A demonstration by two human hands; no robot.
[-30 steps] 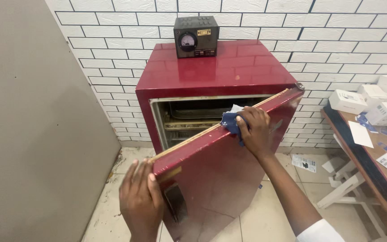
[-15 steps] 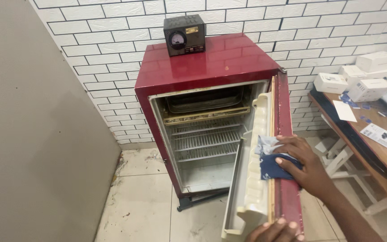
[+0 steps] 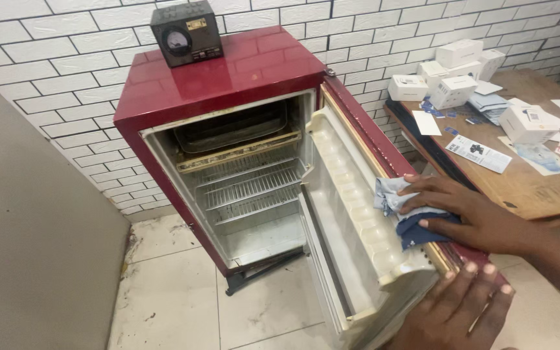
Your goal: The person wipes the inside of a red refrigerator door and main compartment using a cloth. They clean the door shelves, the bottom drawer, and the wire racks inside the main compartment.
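1. Blue-and-grey cloth (image 3: 404, 214) lay pressed on the top edge of the open fridge door (image 3: 358, 214), under the right hand (image 3: 471, 214), fingers flat on it.
2. Left hand (image 3: 452, 311) gripped the door's outer corner, fingers spread, well clear of the cloth.
3. Red fridge (image 3: 228, 84) stood open, wire shelves (image 3: 247, 188) bare.
4. Dark meter box (image 3: 186, 32) sat on top; white boxes (image 3: 452, 81) on the wooden table (image 3: 539, 181) alongside.
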